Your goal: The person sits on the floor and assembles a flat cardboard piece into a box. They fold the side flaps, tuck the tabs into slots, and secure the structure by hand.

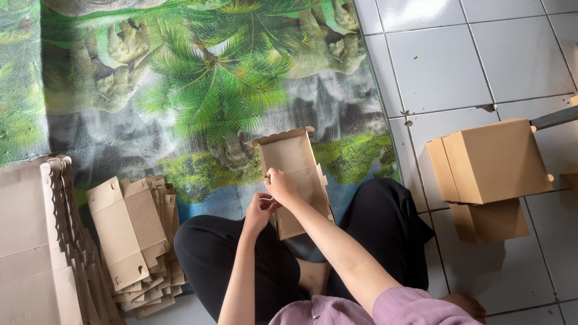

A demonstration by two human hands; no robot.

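Right forearm (337, 241) extended; both hands' grip pinching cardboard blank (295, 174) edge.

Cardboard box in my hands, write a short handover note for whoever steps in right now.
Left hand: grips the lower left edge of the box blank.
Right hand: pinches the blank's left side, mid-height.
Blank: held above the lap, partly folded, scalloped flap on top, side walls not closed.
Flat blanks: piled on the mat at left; a bigger stack sits further left.
Done: finished boxes stacked on the tiled floor at right.
Left: finish folding this blank; the piles remain unfolded.
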